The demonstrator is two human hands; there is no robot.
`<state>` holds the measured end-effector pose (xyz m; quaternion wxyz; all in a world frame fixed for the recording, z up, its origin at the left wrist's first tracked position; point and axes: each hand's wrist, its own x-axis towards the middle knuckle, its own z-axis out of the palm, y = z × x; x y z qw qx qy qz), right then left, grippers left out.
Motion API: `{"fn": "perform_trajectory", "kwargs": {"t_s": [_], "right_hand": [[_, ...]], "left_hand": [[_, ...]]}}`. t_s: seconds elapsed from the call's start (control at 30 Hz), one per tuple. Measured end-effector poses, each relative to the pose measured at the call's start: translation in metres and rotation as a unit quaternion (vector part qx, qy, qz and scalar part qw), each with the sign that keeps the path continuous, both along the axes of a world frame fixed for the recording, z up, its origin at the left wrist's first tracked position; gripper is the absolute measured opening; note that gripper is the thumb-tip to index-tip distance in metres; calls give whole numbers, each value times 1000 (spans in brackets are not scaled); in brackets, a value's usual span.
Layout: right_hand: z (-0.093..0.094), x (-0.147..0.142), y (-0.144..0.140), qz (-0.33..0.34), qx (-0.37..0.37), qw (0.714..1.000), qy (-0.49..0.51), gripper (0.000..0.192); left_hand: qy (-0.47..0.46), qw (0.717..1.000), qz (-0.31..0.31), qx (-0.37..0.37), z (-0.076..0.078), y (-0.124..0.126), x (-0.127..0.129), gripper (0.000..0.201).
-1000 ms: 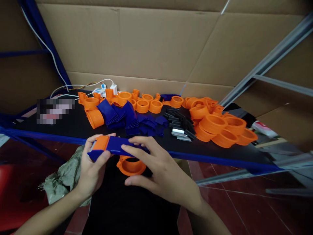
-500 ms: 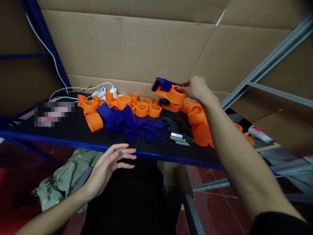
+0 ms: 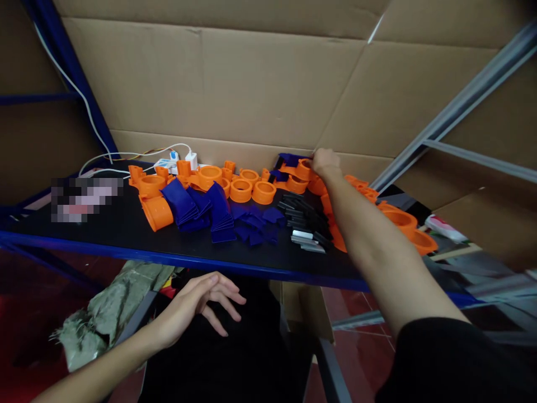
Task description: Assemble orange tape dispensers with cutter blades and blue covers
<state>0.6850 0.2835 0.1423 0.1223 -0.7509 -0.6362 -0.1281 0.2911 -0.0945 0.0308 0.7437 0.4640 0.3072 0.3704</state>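
While the left hand (image 3: 195,299) hangs empty, fingers loosely spread, the right hand (image 3: 326,161) touches an assembled orange-and-blue plastic ring-piece (image 3: 300,171), grip hidden. Orange plastic rings (image 3: 241,196) remain unassembled.

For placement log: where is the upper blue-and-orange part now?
In the head view, the upper blue-and-orange part is right of centre at the back of the tabletop, above a similar part, at the right hand.
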Motion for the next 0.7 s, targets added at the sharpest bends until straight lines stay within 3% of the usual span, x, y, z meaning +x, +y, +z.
{"fn": "perform_trajectory", "kwargs": {"t_s": [0.17,0.43,0.6,0.7], "right_hand": [[-6,-2,4,-18,-13,1000,1,68],[7,-1,6,-32,-2,999,5,77],[11,9,4,-61,6,998,14,62],[11,17,1,-56,3,998,6,66]], "left_hand": [[24,999,-32,-4,0,1,1,41],[42,998,-45,-4,-1,-1,1,32],[44,998,-51,-15,-2,-1,-1,28],[45,997,-54,-18,-2,0,0,27]]}}
